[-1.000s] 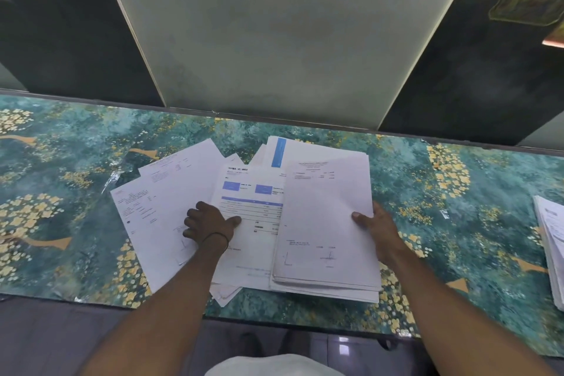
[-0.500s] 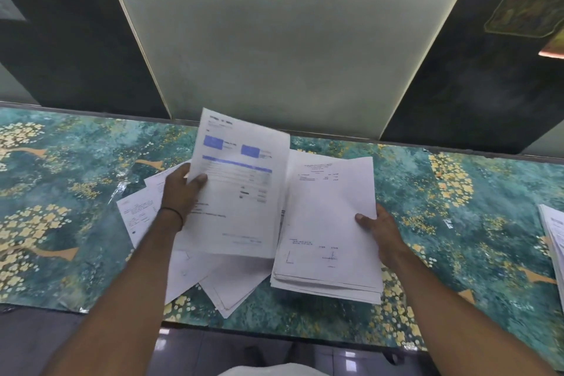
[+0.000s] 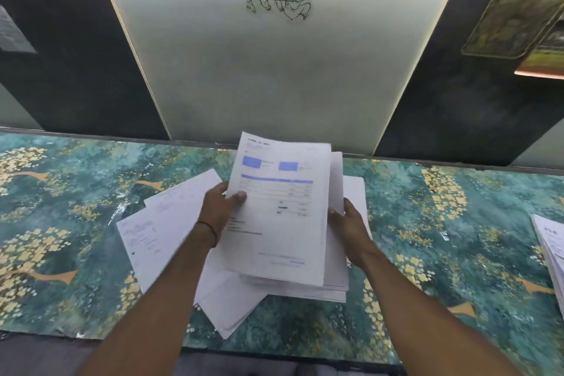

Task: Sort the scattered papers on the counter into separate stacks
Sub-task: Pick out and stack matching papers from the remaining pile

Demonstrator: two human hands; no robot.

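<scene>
I judge the loose sheets (image 3: 171, 223) on the left of the table (image 3: 61, 207) light, floppy and slippery, best taken by an edge. My left hand (image 3: 221, 204) pinches the white sheet with blue blocks (image 3: 280, 207) by its left edge, over the middle pile (image 3: 337, 272); my right hand (image 3: 348, 223) grips that pile's right edge.

On my feed I see the left arm (image 3: 161, 299) and the right arm (image 3: 412, 314), both bare along the whole visible length, down to the wrist. The left wrist carries a thin dark band (image 3: 209, 229), like a thread or cord; the material I cannot tell, it is too small. Also the left grip (image 3: 221, 207) and the right grip (image 3: 348, 223) are bare, w/ nothing worn.
</scene>
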